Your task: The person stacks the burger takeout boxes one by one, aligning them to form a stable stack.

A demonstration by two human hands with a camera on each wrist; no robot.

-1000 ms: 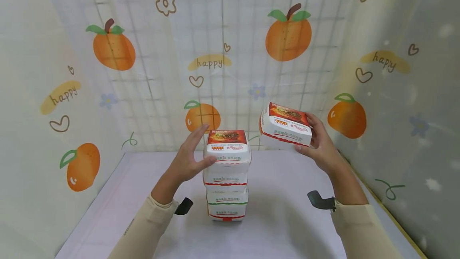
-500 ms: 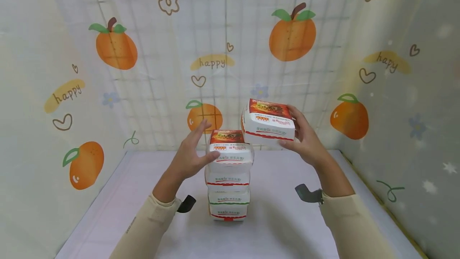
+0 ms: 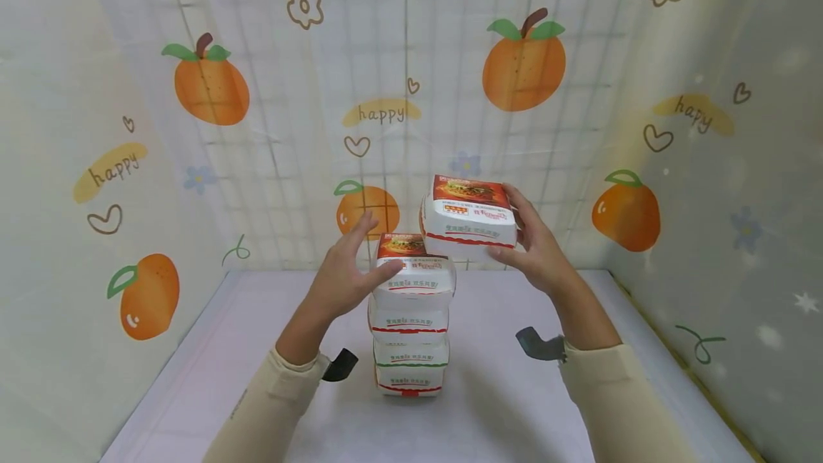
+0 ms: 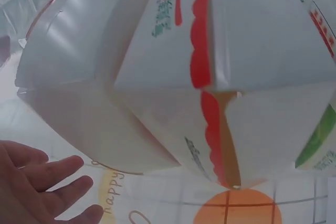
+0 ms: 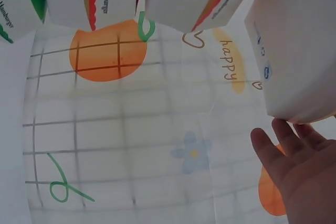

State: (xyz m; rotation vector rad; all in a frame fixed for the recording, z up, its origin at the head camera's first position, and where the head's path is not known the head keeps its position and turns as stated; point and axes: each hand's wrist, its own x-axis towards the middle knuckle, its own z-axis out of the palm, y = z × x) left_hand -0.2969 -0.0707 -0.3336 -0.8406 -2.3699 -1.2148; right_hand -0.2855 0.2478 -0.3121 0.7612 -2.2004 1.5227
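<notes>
Several white paper hamburger boxes (image 3: 410, 320) stand in one upright stack on the table, each printed with red or green trim. My right hand (image 3: 539, 252) grips another hamburger box (image 3: 471, 216) by its right side, thumb in front. This box is slightly tilted, its left part over the right portion of the top stacked box (image 3: 414, 283); whether they touch I cannot tell. At the left of the top box is my left hand (image 3: 339, 277), fingers spread and thumb across its front. In the left wrist view, the left fingers (image 4: 58, 179) show a gap from the boxes.
The white table (image 3: 257, 327) runs back to a curtain (image 3: 289, 184) printed with oranges and hearts, with a grid behind it. Curtain panels also close in both sides. A black strap end (image 3: 341, 365) sticks out from the left wrist, and another (image 3: 539, 344) from the right.
My right hand has carried its box leftward, from right of the stack to partly over the top, and the box has levelled somewhat. The left hand has stayed beside the stack.
</notes>
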